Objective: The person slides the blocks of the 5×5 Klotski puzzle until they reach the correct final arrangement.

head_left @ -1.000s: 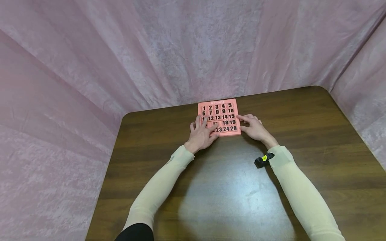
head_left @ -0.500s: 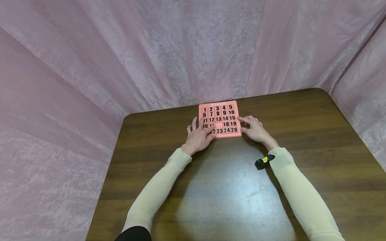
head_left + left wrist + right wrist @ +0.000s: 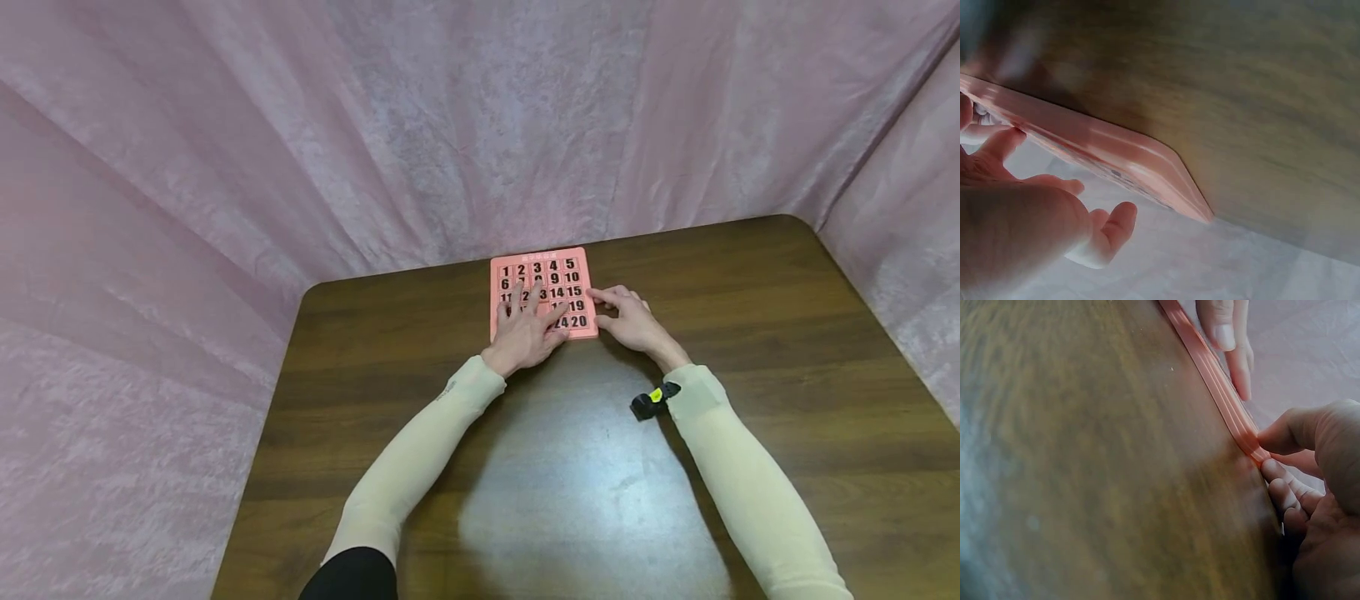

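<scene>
A pink sliding number puzzle point(image 3: 546, 257) lies flat near the table's far edge, with black numbers on its square tiles. My left hand point(image 3: 522, 336) is spread over its lower middle, fingers extended, covering several tiles. In the left wrist view, fingers point(image 3: 1004, 145) of this hand reach over the puzzle's face point(image 3: 1116, 150); which tile they touch is hidden. At the puzzle's right side, my right hand point(image 3: 634, 323) holds the edge with thumb and fingers. The right wrist view has the right thumb point(image 3: 1285, 432) against the rim point(image 3: 1225, 403) near a corner, with other fingers curled beside it.
The brown wooden table point(image 3: 787, 333) extends around the puzzle. A pink curtain point(image 3: 465, 125) hangs right behind the table's far edge. A black device with a yellow mark point(image 3: 651, 403) sits at the right wrist.
My left hand first slid slightly left, uncovering the gap beside tile 17, then moved right across the lower tiles. My right hand stays at the puzzle's right edge.
</scene>
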`<state>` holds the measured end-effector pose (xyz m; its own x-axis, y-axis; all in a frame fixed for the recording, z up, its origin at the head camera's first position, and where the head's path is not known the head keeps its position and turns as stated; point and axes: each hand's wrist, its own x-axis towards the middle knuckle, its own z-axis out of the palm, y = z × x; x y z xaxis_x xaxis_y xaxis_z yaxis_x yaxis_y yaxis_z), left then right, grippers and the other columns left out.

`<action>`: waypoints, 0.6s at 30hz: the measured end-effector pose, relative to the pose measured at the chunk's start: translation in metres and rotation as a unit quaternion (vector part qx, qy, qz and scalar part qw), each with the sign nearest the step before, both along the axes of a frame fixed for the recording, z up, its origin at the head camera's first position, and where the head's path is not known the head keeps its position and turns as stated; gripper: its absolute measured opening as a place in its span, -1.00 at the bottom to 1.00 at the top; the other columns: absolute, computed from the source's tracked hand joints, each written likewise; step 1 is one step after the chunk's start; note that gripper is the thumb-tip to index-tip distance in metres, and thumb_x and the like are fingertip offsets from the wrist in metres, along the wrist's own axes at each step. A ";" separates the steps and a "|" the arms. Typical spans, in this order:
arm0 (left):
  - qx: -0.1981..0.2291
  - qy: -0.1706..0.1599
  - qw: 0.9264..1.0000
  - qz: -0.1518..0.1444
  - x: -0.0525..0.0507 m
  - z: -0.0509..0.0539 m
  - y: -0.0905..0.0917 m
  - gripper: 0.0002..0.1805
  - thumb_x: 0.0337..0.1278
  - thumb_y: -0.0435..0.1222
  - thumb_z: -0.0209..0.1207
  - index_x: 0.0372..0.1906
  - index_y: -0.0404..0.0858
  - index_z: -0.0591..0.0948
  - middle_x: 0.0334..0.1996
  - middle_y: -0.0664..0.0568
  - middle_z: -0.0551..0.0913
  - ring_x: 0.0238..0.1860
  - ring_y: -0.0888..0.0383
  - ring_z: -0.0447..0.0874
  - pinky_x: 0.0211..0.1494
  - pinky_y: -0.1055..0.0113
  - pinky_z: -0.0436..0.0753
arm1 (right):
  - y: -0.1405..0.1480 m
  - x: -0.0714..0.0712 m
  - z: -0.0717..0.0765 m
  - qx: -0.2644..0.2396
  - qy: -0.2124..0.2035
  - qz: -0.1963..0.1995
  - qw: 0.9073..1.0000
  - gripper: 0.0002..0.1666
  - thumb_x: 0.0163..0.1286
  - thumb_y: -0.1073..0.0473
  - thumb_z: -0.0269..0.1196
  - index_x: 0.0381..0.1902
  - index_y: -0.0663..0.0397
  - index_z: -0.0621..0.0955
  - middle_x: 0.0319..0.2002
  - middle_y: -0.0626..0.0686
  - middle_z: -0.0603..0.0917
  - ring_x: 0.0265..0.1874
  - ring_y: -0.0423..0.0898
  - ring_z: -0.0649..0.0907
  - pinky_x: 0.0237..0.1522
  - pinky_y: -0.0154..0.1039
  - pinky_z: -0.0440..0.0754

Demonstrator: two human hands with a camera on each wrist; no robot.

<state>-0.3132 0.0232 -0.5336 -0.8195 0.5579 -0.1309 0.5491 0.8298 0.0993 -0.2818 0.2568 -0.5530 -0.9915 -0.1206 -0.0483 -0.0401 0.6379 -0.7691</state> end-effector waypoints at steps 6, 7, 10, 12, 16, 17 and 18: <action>-0.016 0.010 1.000 0.009 -0.001 0.000 0.001 -0.36 0.70 0.28 -0.18 0.73 0.41 0.19 0.84 -0.10 -0.07 0.82 -0.34 -0.24 0.70 -0.38 0.15 | 0.001 -0.001 0.001 0.001 -0.002 -0.001 1.000 -0.31 0.62 0.23 0.20 0.64 0.15 0.42 0.30 0.33 0.53 0.27 0.25 0.45 0.35 0.24 0.20; -0.014 0.009 1.000 0.011 -0.001 0.001 0.000 -0.36 0.70 0.28 -0.17 0.73 0.41 0.20 0.84 -0.10 -0.08 0.83 -0.33 -0.25 0.70 -0.38 0.15 | 0.002 -0.002 0.001 0.002 -0.003 -0.002 1.000 -0.31 0.62 0.24 0.20 0.64 0.15 0.43 0.30 0.33 0.53 0.28 0.24 0.45 0.36 0.24 0.20; -0.012 0.008 1.000 0.013 -0.001 0.001 -0.002 -0.37 0.70 0.28 -0.16 0.72 0.41 0.22 0.84 -0.10 -0.07 0.83 -0.31 -0.27 0.70 -0.37 0.16 | 0.002 -0.002 -0.001 0.003 -0.006 -0.003 1.000 -0.31 0.62 0.23 0.20 0.65 0.14 0.42 0.31 0.32 0.54 0.29 0.24 0.44 0.38 0.25 0.20; -0.013 0.005 1.000 0.015 -0.001 0.000 -0.004 -0.37 0.70 0.28 -0.16 0.72 0.41 0.23 0.84 -0.10 -0.08 0.83 -0.30 -0.28 0.70 -0.36 0.16 | 0.002 -0.002 -0.002 0.004 -0.006 -0.002 1.000 -0.31 0.63 0.21 0.20 0.65 0.13 0.42 0.31 0.32 0.54 0.29 0.25 0.45 0.38 0.26 0.20; -0.014 0.001 1.000 0.017 -0.002 -0.002 -0.007 -0.37 0.70 0.28 -0.17 0.72 0.40 0.23 0.84 -0.09 -0.11 0.83 -0.30 -0.30 0.70 -0.37 0.15 | 0.001 -0.001 -0.002 0.002 -0.006 -0.002 1.000 -0.31 0.63 0.20 0.21 0.65 0.14 0.42 0.32 0.31 0.53 0.31 0.25 0.44 0.39 0.26 0.19; -0.014 0.000 1.000 0.018 -0.002 -0.002 -0.008 -0.37 0.71 0.27 -0.17 0.72 0.40 0.23 0.84 -0.09 -0.11 0.83 -0.30 -0.29 0.70 -0.37 0.14 | 0.001 -0.001 -0.003 0.001 -0.006 -0.003 1.000 -0.31 0.64 0.20 0.21 0.65 0.14 0.42 0.32 0.31 0.53 0.30 0.25 0.44 0.39 0.25 0.20; -0.011 0.000 1.000 0.019 -0.003 -0.002 -0.009 -0.37 0.71 0.27 -0.17 0.72 0.40 0.23 0.84 -0.09 -0.11 0.83 -0.31 -0.29 0.69 -0.38 0.15 | 0.001 -0.001 -0.002 0.002 -0.006 -0.004 1.000 -0.31 0.64 0.20 0.21 0.65 0.14 0.42 0.31 0.31 0.54 0.30 0.24 0.44 0.38 0.24 0.20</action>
